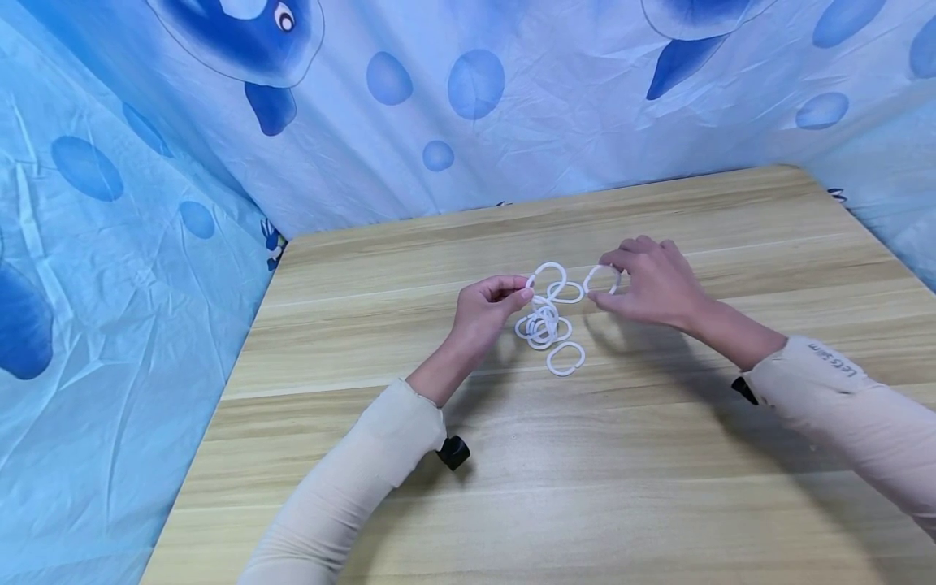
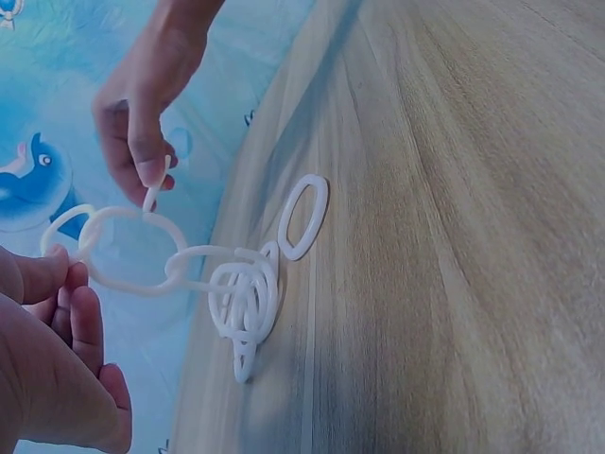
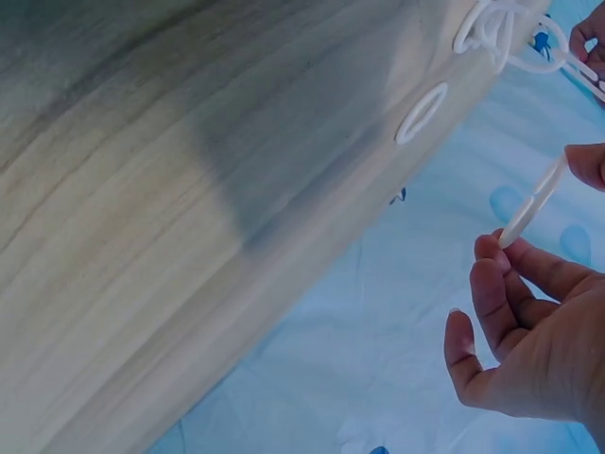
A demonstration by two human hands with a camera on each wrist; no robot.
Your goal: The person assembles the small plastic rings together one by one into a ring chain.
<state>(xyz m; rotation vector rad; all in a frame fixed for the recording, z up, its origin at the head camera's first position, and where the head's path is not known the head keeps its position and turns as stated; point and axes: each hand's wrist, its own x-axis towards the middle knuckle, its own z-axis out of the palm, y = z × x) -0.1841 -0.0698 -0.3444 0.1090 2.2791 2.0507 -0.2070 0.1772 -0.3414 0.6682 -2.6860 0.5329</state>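
My left hand pinches a white plastic ring link between thumb and fingers, above the wooden table. Below it hangs a chain of several linked white rings, bunched in a small heap. Another linked ring juts out to the right from the pinched one. To the right of that, my right hand holds a separate white ring by its edges between thumb and fingertip, the other fingers bent. One loose white ring lies on the table beside the heap.
The wood-grain table reaches back to a blue curtain printed with whales and bubbles, which also hangs at the left. A black wrist device sits under the left sleeve, and another under the right one.
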